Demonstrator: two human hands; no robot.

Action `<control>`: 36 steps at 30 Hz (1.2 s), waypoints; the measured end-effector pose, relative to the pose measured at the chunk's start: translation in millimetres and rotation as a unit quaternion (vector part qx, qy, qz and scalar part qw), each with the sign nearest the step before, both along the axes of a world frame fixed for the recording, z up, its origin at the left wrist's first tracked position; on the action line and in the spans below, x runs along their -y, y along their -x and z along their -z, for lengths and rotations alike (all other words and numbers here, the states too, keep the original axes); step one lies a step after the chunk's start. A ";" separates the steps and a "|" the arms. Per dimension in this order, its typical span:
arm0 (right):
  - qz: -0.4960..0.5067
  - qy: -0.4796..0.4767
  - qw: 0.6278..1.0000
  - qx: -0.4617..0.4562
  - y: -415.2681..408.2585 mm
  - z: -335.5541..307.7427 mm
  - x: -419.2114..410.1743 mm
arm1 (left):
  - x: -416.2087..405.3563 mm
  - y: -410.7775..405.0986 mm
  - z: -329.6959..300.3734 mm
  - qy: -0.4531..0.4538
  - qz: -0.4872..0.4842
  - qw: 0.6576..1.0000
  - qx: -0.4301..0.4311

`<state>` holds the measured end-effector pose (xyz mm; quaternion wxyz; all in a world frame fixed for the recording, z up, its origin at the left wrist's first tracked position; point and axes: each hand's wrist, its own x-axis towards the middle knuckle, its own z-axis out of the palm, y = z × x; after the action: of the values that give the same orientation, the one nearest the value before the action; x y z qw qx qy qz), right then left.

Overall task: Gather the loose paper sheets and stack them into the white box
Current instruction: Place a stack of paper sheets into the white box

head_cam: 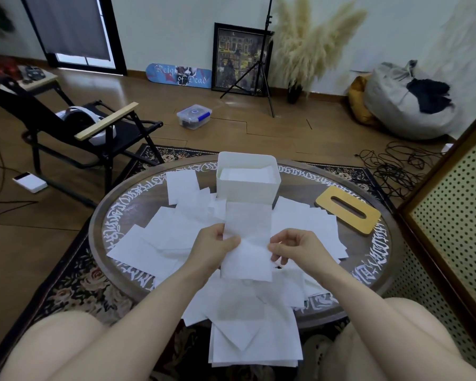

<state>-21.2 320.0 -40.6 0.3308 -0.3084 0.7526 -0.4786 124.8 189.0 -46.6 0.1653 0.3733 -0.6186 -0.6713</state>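
Observation:
A long white paper sheet (pixel 247 237) is held above the round table. My left hand (pixel 213 250) pinches its left edge and my right hand (pixel 294 247) pinches its right edge. The sheet's far end reaches the front wall of the white box (pixel 248 188), which stands at the table's far side with white sheets stacked inside. Several loose paper sheets (pixel 160 237) lie spread over the table, and more (pixel 254 334) hang over its near edge between my knees.
The round dark table (pixel 368 259) has white lettering around its rim. A yellow slotted lid (pixel 348 213) lies at its right. A perforated cabinet (pixel 451 215) stands close on the right, a black folding chair (pixel 94 133) at the far left, cables (pixel 396 163) on the floor.

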 end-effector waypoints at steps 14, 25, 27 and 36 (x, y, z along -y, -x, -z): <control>-0.145 -0.245 0.909 -0.306 35.4 29.4 -32.1 | 28.7 -28.5 0.3 0.006 -0.090 0.995 0.043; -0.146 -0.260 0.915 -0.272 33.5 27.8 -30.4 | 26.1 -30.7 -3.7 0.007 -0.079 0.996 0.043; -0.151 -0.255 0.924 -0.240 37.2 24.7 -34.5 | 26.2 -30.3 -3.9 0.006 -0.079 0.996 0.044; -0.211 -0.257 0.907 -0.257 38.6 22.9 -48.9 | 22.4 -25.3 -5.2 0.011 -0.065 0.997 0.040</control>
<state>-59.8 368.9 -63.5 0.2865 -0.4765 0.8260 -0.0920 150.1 166.6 -41.4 0.1882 0.4376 -0.6065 -0.6366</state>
